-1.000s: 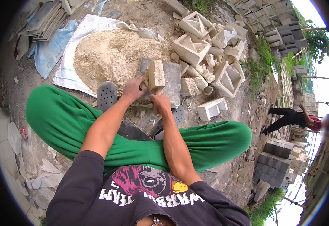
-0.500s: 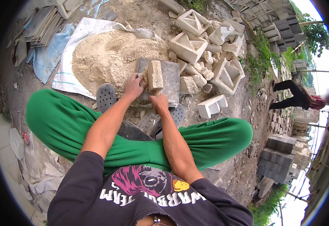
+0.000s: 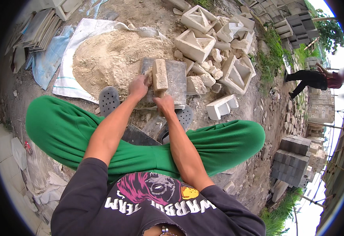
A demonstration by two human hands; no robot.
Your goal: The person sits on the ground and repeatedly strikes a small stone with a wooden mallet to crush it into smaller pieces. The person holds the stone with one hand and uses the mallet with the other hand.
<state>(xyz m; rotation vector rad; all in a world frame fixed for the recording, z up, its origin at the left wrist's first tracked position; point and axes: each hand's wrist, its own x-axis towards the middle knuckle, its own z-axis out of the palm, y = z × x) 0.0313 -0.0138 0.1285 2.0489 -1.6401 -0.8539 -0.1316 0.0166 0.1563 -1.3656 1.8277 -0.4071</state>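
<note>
My right hand [image 3: 164, 104] is closed round the short handle of a wooden mallet [image 3: 160, 74], whose blocky, dust-covered head lies over a flat dark slab [image 3: 178, 80]. Just left of the mallet head, my left hand [image 3: 139, 87] is closed with its fingers on a small pale stone piece [image 3: 149, 77], mostly hidden by the fingers and the mallet. The slab stands in front of my feet, between a heap of crushed pale grit [image 3: 105, 59] on a white woven sack [image 3: 63, 80] and a pile of broken pieces.
Broken pale moulded blocks [image 3: 195, 45] and rubble lie right of the slab, with one loose block [image 3: 222, 107] nearer me. My grey clogs [image 3: 109, 100] flank the slab. Stacked thin boards [image 3: 42, 29] stand far left; a person [image 3: 313, 80] walks at the right by grey blocks [image 3: 292, 161].
Both hands and the mallet have shifted only slightly; the mallet stays over the slab. The person at the right has changed stride and arm position. The view has moved a little.
</note>
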